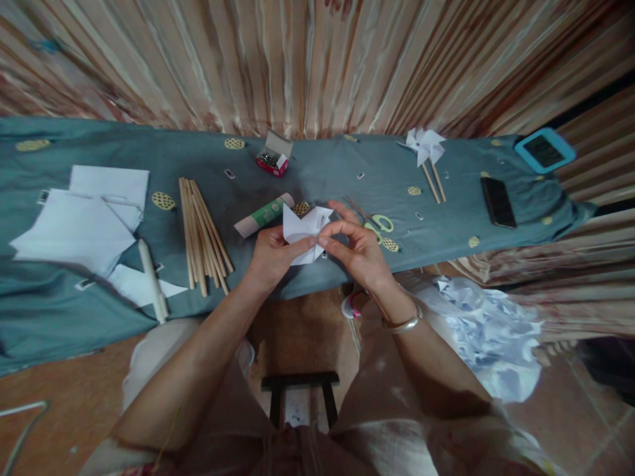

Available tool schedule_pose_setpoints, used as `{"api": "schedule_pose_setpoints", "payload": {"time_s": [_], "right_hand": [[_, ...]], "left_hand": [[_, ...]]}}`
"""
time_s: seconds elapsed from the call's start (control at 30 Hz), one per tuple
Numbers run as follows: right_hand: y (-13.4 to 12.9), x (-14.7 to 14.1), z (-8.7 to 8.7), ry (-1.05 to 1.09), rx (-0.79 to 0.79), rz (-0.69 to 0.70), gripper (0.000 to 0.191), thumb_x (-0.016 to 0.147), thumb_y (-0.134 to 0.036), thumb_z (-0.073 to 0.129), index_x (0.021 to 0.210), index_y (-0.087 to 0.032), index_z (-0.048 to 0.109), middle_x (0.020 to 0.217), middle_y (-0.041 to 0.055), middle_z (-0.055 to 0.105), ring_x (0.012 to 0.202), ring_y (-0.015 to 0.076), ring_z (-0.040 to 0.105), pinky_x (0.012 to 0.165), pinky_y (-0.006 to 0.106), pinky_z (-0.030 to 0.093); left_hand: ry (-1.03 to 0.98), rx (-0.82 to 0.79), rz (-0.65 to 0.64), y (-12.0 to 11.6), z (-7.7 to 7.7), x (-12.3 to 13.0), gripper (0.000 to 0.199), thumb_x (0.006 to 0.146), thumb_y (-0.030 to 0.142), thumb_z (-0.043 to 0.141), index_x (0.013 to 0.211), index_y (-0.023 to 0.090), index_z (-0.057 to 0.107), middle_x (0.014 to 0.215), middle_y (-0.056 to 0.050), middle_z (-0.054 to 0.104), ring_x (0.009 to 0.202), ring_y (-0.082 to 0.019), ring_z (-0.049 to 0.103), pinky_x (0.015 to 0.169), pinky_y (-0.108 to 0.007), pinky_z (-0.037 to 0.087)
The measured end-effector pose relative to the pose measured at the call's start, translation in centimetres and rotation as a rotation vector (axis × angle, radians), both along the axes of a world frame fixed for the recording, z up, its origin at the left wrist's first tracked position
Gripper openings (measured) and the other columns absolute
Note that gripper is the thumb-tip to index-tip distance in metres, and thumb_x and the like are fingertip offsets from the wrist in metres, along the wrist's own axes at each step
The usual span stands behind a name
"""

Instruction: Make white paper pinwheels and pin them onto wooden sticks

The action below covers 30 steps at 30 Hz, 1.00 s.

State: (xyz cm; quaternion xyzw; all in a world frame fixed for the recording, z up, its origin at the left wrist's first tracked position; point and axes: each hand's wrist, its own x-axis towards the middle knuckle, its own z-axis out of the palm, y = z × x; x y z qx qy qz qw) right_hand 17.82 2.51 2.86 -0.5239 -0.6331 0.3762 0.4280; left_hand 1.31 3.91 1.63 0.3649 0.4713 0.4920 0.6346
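Observation:
Between my two hands is a white paper pinwheel (302, 228), its points folded in toward the middle. My left hand (272, 254) grips its left and lower side, thumb across the paper. My right hand (358, 251) pinches at the pinwheel's centre; whether something small sits under those fingertips is hidden. Just behind the left hand lies a green and white glue stick (265, 215). Scissors (380, 225) with light green handles lie beyond the right hand, partly covered by it.
Wooden sticks (201, 235), white paper sheets (79, 228) and a white pen-like tool (153, 281) lie left. A red box of small metal pins (272, 158) stands behind. Finished pinwheels on sticks (425, 147), a phone (497, 201) and a blue-framed device (544, 151) are right. A scrap-filled plastic bag (489, 330) sits below.

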Motion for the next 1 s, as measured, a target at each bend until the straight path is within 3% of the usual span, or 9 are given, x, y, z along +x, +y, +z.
{"api": "schedule_pose_setpoints", "payload": {"time_s": [0.13,0.23,0.37,0.5,0.6,0.67,1.0], "right_hand": [[0.0,-0.2,-0.2,0.014,0.016,-0.033,0.009,0.082,-0.033,0.073,0.080,-0.025,0.070,0.134,0.0040,0.064,0.147,0.0228,0.038,0.121,0.047,0.031],[0.0,-0.5,-0.8,0.039,0.046,-0.122,0.017,0.078,-0.036,0.078,0.084,-0.024,0.067,0.143,0.0057,0.057,0.145,0.0245,0.040,0.120,0.049,0.032],[0.2,-1.0,-1.7,0.162,0.018,-0.219,0.048,0.069,-0.044,0.084,0.107,-0.024,0.063,0.150,0.0111,0.048,0.139,0.0263,0.047,0.116,0.048,0.039],[0.4,-1.3,-1.8,0.415,-0.119,-0.173,0.078,0.058,-0.047,0.089,0.123,-0.028,0.051,0.123,0.0076,0.068,0.112,0.0240,0.067,0.099,0.044,0.056],[0.4,-1.3,-1.3,0.525,-0.268,-0.126,0.079,0.058,-0.042,0.091,0.124,-0.030,0.048,0.096,-0.0011,0.075,0.081,0.0204,0.074,0.082,0.041,0.063],[0.4,-1.3,-0.8,0.570,-0.318,-0.124,0.079,0.056,-0.039,0.093,0.121,-0.029,0.049,0.085,-0.0045,0.075,0.071,0.0189,0.073,0.075,0.038,0.064],[0.4,-1.7,-0.4,0.655,-0.353,-0.128,0.074,0.050,-0.037,0.094,0.112,-0.026,0.054,0.078,-0.0055,0.075,0.063,0.0158,0.069,0.067,0.031,0.059]], "left_hand": [[0.015,0.000,-0.004,0.1,-0.2,-0.1,0.036,0.046,0.037,0.091,0.069,0.016,0.075,0.068,-0.001,0.071,0.062,-0.015,0.059,0.061,-0.027,0.045],[0.000,-0.001,-0.002,0.2,-0.1,-0.1,0.035,0.046,0.037,0.091,0.069,0.016,0.075,0.068,-0.001,0.072,0.061,-0.015,0.059,0.060,-0.026,0.046],[-0.031,-0.014,0.019,0.2,0.1,0.0,0.032,0.046,0.034,0.091,0.068,0.016,0.076,0.067,0.000,0.072,0.059,-0.012,0.059,0.059,-0.024,0.046],[-0.055,-0.040,0.024,0.1,0.3,0.0,0.033,0.045,0.033,0.092,0.067,0.016,0.075,0.066,0.000,0.072,0.058,-0.012,0.059,0.061,-0.024,0.047],[-0.062,-0.048,0.020,0.1,0.3,0.0,0.035,0.044,0.034,0.093,0.068,0.015,0.075,0.067,-0.001,0.073,0.059,-0.013,0.060,0.061,-0.026,0.048],[-0.068,-0.057,0.015,0.1,0.2,0.1,0.036,0.043,0.034,0.093,0.068,0.015,0.075,0.068,-0.002,0.074,0.060,-0.014,0.061,0.061,-0.026,0.048],[0.007,-0.046,0.004,0.1,-0.6,0.0,0.037,0.045,0.040,0.090,0.069,0.015,0.077,0.068,-0.002,0.073,0.059,-0.014,0.059,0.059,-0.026,0.045]]}}
